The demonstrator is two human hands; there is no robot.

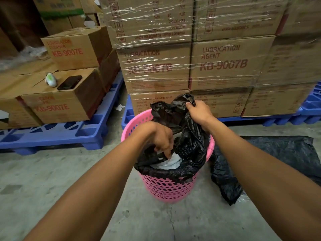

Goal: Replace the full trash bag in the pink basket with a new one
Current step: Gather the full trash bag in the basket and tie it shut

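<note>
Head view, writing: the wrapped cartons (220,60) behind the basket read "LUBRICATION AGENT" and "KB-9007B" in red; some upper boxes carry upside-down print, partly legible as "PRODUCT NAME: LUBRICATION AGENT"; the loose cartons (73,49) at left read "LUBRICATION CLEANER" and "KB-9007E"; smaller label print is too blurred to read.
Pink basket (166,186): upright on the concrete floor (69,180), just in front of the blue pallet (57,134) edge; its perforated wall shows below the bag's folded rim.
Trash bag (189,146): black, inside the basket, near rim still folded over the basket's edge, far side gathered upward; white crumpled waste (170,162) shows in its mouth.
Left hand (162,138): forearm reaching in from lower left, wrist bent down over the bag's mouth; fingers curled and pinching bag film at the opening.
Right hand (199,110): raised above the far rim, knuckles up; fingers closed tight around a bunched handful of the bag's top.
Second bag (281,152): black plastic lying flat on the floor right of the basket, one part draping beside the basket's wall.
Carton top, left: a dark phone (69,82) and a white-green object (50,80) lie side by side.
</note>
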